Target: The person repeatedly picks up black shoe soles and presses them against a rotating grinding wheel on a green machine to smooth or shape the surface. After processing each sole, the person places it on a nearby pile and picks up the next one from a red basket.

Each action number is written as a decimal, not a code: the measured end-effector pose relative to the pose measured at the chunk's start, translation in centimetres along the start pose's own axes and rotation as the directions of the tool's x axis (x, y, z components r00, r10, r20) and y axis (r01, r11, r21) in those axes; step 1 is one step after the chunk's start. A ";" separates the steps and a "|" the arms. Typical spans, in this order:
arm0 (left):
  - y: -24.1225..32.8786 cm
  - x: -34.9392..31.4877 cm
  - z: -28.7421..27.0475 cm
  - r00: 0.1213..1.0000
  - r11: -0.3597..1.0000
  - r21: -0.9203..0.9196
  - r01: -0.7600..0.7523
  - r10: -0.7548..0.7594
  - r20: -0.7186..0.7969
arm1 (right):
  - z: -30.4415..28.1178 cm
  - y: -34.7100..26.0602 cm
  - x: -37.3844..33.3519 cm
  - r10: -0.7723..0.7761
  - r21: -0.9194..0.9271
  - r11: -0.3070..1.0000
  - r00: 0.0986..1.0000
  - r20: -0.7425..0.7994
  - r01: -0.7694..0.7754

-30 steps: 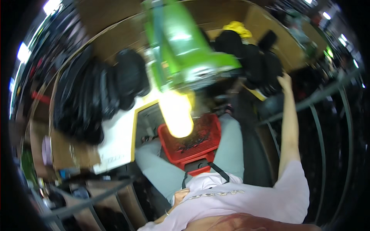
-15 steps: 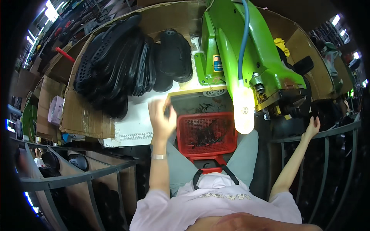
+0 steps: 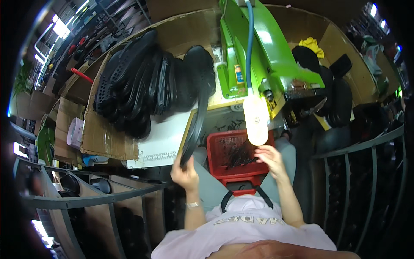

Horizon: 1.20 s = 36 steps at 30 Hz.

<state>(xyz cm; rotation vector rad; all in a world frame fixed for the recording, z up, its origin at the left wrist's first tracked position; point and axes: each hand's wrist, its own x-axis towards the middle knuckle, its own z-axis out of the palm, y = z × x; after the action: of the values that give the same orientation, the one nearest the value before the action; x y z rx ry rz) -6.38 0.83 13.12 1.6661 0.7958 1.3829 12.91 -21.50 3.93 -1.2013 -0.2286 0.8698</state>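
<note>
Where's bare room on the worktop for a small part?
White board, between the stacked black pieces, yellow edge and ruler marks. Crowded: behind, pieces reach nearly to the green machine; right of it, more black pieces.

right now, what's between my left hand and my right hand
In the head view, your left thigh and the red basket with black scraps lie between left hand and right hand.

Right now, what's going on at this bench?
A person's left hand grips the end of a long black sole. The open right hand holds nothing visible, near a glowing lamp beside a green machine. More soles are stacked on the left; a red basket with black scraps sits between the person's legs.
</note>
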 end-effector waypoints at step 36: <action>-0.4 3.7 9.7 0.569 0.712 -0.139 -0.689 0.649 0.504 | -0.6 -9.1 2.9 -0.784 -0.391 0.617 0.573 -0.237 0.683</action>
<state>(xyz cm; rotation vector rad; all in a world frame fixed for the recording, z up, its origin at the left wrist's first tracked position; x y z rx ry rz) 3.88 2.34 13.83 2.4046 -0.1658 1.2463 19.43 -20.77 10.90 -1.3244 -0.4941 -0.1733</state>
